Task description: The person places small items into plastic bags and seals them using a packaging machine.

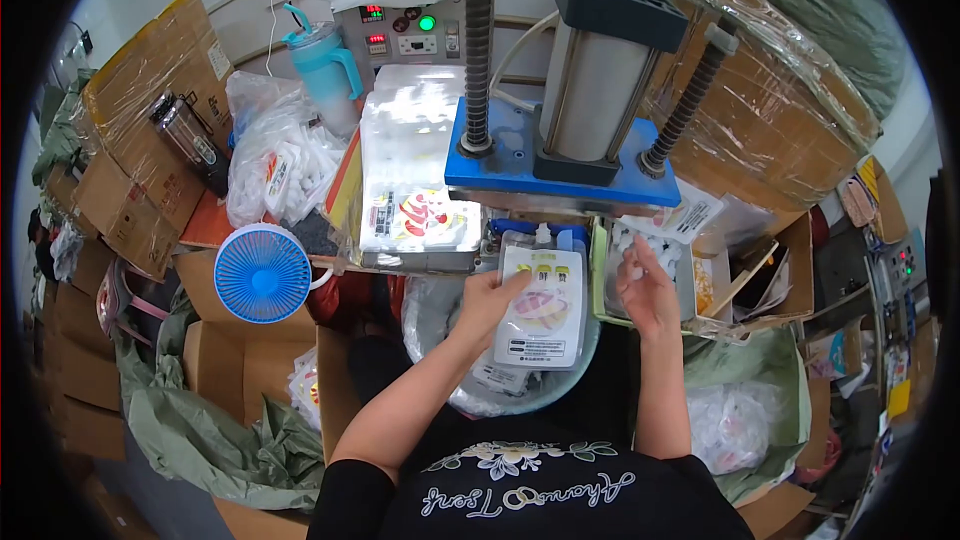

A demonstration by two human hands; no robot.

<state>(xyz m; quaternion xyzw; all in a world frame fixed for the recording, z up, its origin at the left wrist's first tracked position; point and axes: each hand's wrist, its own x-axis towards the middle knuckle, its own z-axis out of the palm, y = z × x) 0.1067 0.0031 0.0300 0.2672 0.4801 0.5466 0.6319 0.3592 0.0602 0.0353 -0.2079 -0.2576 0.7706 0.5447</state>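
My left hand [488, 304] is closed on the left edge of a white printed spout pouch [542, 315], thumb on its front. The pouch stands upright with its clear spout [543, 232] at the top, right in front of the press [560, 165]. My right hand [650, 290] is raised with the palm turned inward and fingers apart, over a green-rimmed box [598, 280] of small white plastic pieces [672, 258]. No object shows clearly in it. Below the pouch sits a light blue basin [585, 365] holding more pouches.
Flat pouches [415, 160] are stacked left of the press. A blue fan [263, 275], a turquoise tumbler [325, 70] and a bag of white pieces [285, 165] stand further left. Open cartons [220, 360] flank me. A control panel [410, 35] is behind.
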